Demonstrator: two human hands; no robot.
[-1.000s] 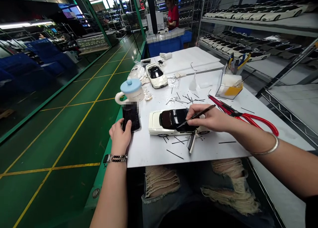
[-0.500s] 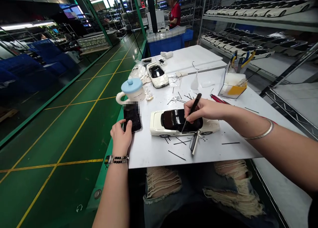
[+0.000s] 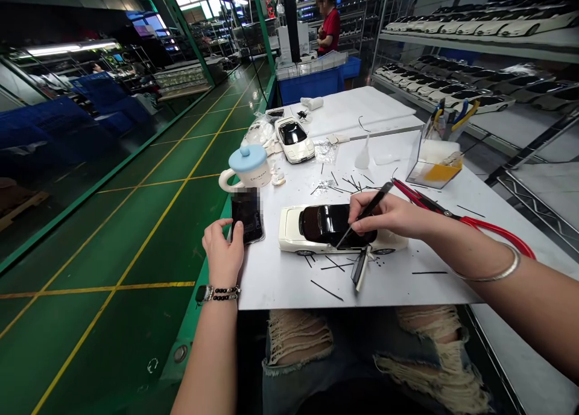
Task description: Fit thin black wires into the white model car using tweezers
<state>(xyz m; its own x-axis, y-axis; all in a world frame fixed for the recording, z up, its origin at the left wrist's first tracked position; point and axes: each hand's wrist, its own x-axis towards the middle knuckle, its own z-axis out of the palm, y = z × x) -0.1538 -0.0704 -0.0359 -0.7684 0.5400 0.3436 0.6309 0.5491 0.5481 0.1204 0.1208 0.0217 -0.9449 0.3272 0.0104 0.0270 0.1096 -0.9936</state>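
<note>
Your left hand (image 3: 222, 255) is resting on the table's (image 3: 280, 279) edge, fingers loosely curled and thumb touching the phone (image 3: 246, 215), gripping nothing. Just right of it, the white model car (image 3: 337, 229) is sitting side-on so its dark roof is facing you. Your right hand (image 3: 384, 215) is pinching a black tool (image 3: 364, 215) like a pen, tip angled down onto the roof for fine control.
</note>
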